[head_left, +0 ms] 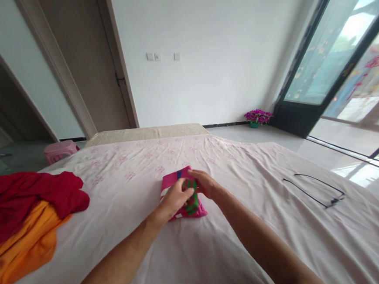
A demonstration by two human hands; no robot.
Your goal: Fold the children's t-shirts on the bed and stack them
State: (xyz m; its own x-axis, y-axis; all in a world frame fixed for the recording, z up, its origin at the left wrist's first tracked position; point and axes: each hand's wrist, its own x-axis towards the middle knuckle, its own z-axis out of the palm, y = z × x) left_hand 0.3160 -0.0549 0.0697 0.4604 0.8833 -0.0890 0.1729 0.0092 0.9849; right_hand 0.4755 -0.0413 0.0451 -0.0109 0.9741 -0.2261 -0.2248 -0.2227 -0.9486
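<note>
A small folded pink cloth [172, 182] with green and blue markings lies in the middle of the bed [217, 245]. My left hand [176, 197] rests on top of it, fingers curled round a green part. My right hand [205, 182] presses on the cloth's right edge with its fingers bent over it. Both forearms reach in from the bottom of the view.
A red garment [26, 198] lies over an orange one [24, 249] at the bed's left. A thin black wire hanger [318, 191] lies on the sheet at right. Beyond the bed are a pink stool [60, 150], a pot of purple flowers [258, 117] and glass doors [340, 51].
</note>
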